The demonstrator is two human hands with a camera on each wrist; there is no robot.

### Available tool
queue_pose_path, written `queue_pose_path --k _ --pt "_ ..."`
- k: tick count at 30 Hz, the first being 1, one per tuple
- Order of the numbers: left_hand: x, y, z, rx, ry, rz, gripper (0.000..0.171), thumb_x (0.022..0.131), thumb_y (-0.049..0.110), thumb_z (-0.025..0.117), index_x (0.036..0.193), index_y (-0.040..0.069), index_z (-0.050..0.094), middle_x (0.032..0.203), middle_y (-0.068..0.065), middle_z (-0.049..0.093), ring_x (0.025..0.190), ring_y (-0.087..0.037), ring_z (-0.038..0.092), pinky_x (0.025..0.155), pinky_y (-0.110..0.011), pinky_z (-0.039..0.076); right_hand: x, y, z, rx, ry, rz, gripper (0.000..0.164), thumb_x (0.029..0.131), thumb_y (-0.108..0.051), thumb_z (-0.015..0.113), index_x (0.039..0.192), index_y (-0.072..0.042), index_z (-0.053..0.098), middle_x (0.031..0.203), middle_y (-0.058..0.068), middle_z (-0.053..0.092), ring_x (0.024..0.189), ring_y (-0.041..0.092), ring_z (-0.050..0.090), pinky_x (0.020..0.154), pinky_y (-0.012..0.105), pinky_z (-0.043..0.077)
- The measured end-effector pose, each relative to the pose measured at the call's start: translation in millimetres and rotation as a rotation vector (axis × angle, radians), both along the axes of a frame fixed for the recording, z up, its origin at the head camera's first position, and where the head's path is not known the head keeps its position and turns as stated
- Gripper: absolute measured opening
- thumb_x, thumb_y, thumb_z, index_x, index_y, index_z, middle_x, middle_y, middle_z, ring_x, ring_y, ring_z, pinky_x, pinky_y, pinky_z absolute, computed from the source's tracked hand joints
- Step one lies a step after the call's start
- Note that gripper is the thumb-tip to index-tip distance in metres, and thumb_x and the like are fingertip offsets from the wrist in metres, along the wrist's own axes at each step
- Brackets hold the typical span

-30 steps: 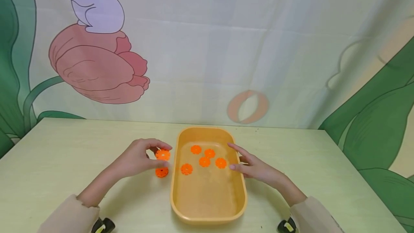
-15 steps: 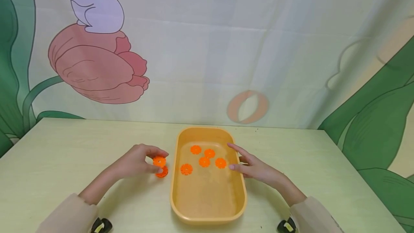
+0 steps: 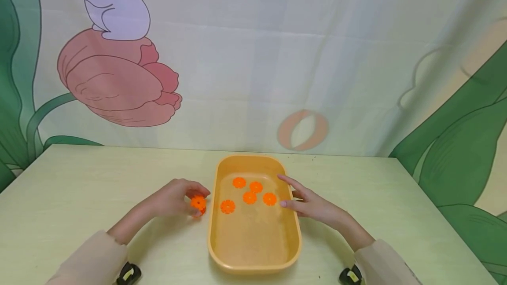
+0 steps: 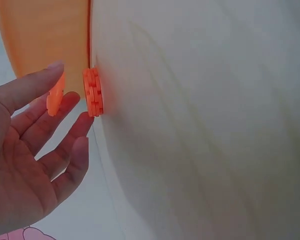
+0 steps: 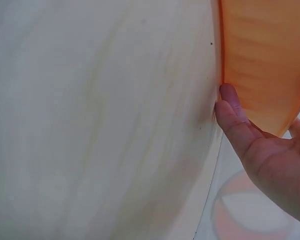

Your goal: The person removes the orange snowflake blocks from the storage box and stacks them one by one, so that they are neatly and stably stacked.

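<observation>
Left of centre, the left hand (image 3: 174, 199) pinches an orange disc (image 3: 196, 199) between thumb and fingertip, other fingers loose, just above a stack (image 4: 94, 93). Right of centre, the right hand (image 3: 310, 202) grips the right side of the tray (image 3: 253, 243) holding five discs (image 3: 249, 197).

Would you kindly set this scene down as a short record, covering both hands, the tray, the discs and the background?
Left hand: pinches one notched orange disc
Held disc: apart from the stack, as the left wrist view shows
Stack: similar orange discs, on the table, left of the tray
Right hand: holds the tray's right side
Tray: yellow-orange, rounded corners
In tray: five orange discs, lying flat
Background: printed cloth with a large pink flower
</observation>
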State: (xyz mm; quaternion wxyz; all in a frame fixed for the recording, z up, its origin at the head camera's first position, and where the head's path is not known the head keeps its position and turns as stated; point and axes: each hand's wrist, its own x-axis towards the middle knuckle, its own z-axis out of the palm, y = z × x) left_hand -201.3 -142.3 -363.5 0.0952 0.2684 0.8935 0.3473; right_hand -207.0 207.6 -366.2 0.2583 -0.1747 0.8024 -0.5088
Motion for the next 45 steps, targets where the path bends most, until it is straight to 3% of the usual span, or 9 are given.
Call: queue_pose_path --k 8,14,19,24,30,35,45 --pt "-2.6 4.4 -4.9 -0.083 0.046 -0.005 0.039 0.065 0.007 0.078 0.102 0.003 0.066 0.097 -0.002 0.067 0.091 -0.019 0.06 0.086 -0.04 0.045 -0.3 0.1 -0.1 0.0 0.004 0.004 0.072 0.089 -0.032 0.058 0.146 -0.026 0.014 0.13 0.022 0.044 0.104 0.024 0.055 0.088 0.041 0.045" --pt "-1.9 4.8 -4.5 -0.095 0.037 -0.003 0.04 0.064 0.007 0.079 0.102 0.003 0.066 0.097 -0.002 0.067 0.093 -0.021 0.059 0.086 -0.041 0.044 0.7 -0.2 0.7 0.009 0.013 0.003 0.072 0.089 -0.032 0.058 0.146 -0.027 0.015 0.129 0.022 0.044 0.104 0.024 0.055 0.089 0.042 0.045" --pt "-3.5 3.6 -5.1 -0.101 0.063 -0.022 0.039 0.063 0.007 0.08 0.099 0.003 0.066 0.095 -0.001 0.067 0.09 -0.019 0.06 0.081 -0.034 0.045 1.0 0.1 0.7 0.02 0.017 -0.005 0.07 0.088 -0.033 0.058 0.145 -0.03 0.017 0.131 0.021 0.042 0.106 0.024 0.054 0.089 0.042 0.044" --pt "-5.0 2.9 -5.9 -0.094 0.043 -0.024 0.04 0.062 0.007 0.08 0.099 0.003 0.066 0.094 -0.002 0.067 0.084 -0.017 0.059 0.074 -0.027 0.046 0.7 0.4 0.4 0.029 0.021 -0.01 0.07 0.089 -0.032 0.058 0.145 -0.03 0.017 0.131 0.021 0.042 0.106 0.024 0.054 0.088 0.042 0.045" --pt "2.2 1.5 0.6 -0.097 0.057 0.008 0.041 0.065 0.01 0.079 0.104 0.004 0.065 0.1 -0.003 0.066 0.089 -0.023 0.059 0.078 -0.035 0.048 0.3 0.0 -0.5 0.023 0.025 0.0 0.071 0.089 -0.032 0.057 0.146 -0.026 0.015 0.129 0.022 0.044 0.103 0.023 0.055 0.086 0.04 0.046" --pt "11.8 -2.8 4.3 -0.008 0.089 0.042 0.04 0.069 0.011 0.076 0.107 0.004 0.064 0.104 -0.007 0.065 0.091 -0.025 0.06 0.076 -0.039 0.048 -0.4 0.3 -0.8 0.016 0.021 0.002 0.071 0.089 -0.032 0.058 0.146 -0.027 0.016 0.127 0.022 0.045 0.1 0.023 0.057 0.085 0.039 0.047" --pt "31.2 2.7 7.4 0.219 0.062 0.124 0.039 0.075 0.012 0.073 0.111 0.005 0.061 0.106 -0.011 0.064 0.093 -0.024 0.061 0.076 -0.036 0.05 -0.2 0.2 -1.1 0.023 0.017 -0.002 0.071 0.089 -0.032 0.058 0.145 -0.029 0.016 0.128 0.02 0.046 0.103 0.023 0.055 0.086 0.039 0.046"
